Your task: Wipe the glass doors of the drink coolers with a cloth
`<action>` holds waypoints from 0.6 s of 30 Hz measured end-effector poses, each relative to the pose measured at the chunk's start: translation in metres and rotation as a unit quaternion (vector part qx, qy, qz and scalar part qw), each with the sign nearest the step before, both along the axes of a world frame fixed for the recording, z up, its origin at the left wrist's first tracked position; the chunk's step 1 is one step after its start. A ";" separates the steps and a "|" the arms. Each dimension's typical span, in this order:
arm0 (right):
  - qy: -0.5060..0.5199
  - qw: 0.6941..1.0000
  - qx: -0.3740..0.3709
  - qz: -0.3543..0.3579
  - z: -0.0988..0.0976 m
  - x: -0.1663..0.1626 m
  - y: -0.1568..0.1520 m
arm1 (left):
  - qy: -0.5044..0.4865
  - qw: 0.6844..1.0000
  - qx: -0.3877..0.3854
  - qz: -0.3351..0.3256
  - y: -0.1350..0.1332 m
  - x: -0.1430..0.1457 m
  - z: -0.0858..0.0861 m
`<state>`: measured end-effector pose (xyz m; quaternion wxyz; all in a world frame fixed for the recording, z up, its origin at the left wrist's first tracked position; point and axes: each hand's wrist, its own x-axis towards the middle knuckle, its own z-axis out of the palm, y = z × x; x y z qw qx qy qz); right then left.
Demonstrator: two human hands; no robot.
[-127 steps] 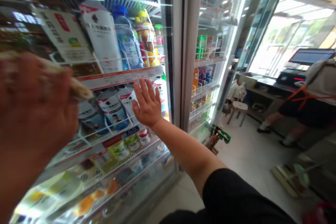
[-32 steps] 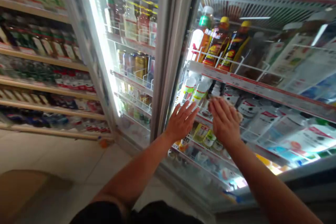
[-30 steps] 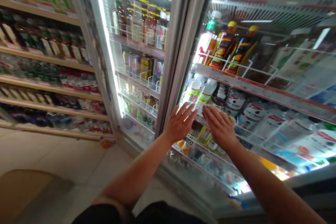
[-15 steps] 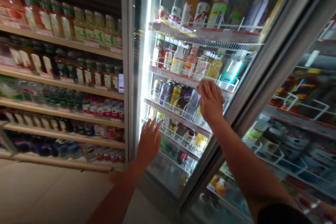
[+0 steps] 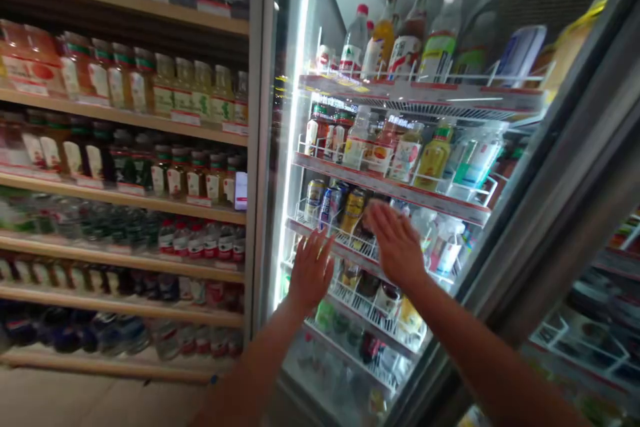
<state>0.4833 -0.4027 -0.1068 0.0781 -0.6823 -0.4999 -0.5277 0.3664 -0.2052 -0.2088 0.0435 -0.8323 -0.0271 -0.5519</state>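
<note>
My left hand (image 5: pixel 310 271) is spread flat against the glass door (image 5: pixel 320 33) of a lit drinks fridge, below a row of cans (image 5: pixel 333 201). My right hand (image 5: pixel 397 245) lies just to its right and a little higher on the same glass. Its fingers are stretched out and slightly smeared by motion. Nothing shows under or in either hand. Behind the glass, wire shelves hold bottles (image 5: pixel 400 150) and small cups (image 5: pixel 385 293).
The fridge's metal door frame (image 5: pixel 560 200) runs diagonally on the right, with a second fridge (image 5: pixel 600 320) beyond it. To the left stand open wooden shelves (image 5: pixel 125 120) packed with bottled drinks. A strip of tiled floor (image 5: pixel 100 407) shows at the bottom left.
Both hands have left the right-hand fridge door for the left one. In the last half second my right hand slid down and my left hand moved up and right, closer to it.
</note>
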 end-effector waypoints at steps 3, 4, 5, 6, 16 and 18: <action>-0.031 0.994 -0.086 0.061 -0.035 -0.001 0.002 | 0.002 1.000 0.031 0.005 0.008 0.010 0.018; -0.031 0.994 -0.086 0.065 -0.037 0.001 0.002 | 0.001 0.999 0.040 0.007 0.012 0.012 0.022; -0.027 0.996 -0.070 0.057 -0.032 0.003 0.001 | -0.005 0.999 0.047 0.008 0.017 0.015 0.027; -0.019 0.998 -0.043 0.040 -0.022 0.004 0.002 | -0.014 0.998 0.054 0.009 0.022 0.018 0.031; -0.050 0.994 -0.098 -0.002 0.004 0.001 0.036 | -0.096 0.985 0.129 -0.055 0.102 0.061 0.076; -0.040 0.996 -0.072 -0.036 0.009 -0.001 0.048 | -0.108 0.981 0.137 -0.080 0.117 0.072 0.084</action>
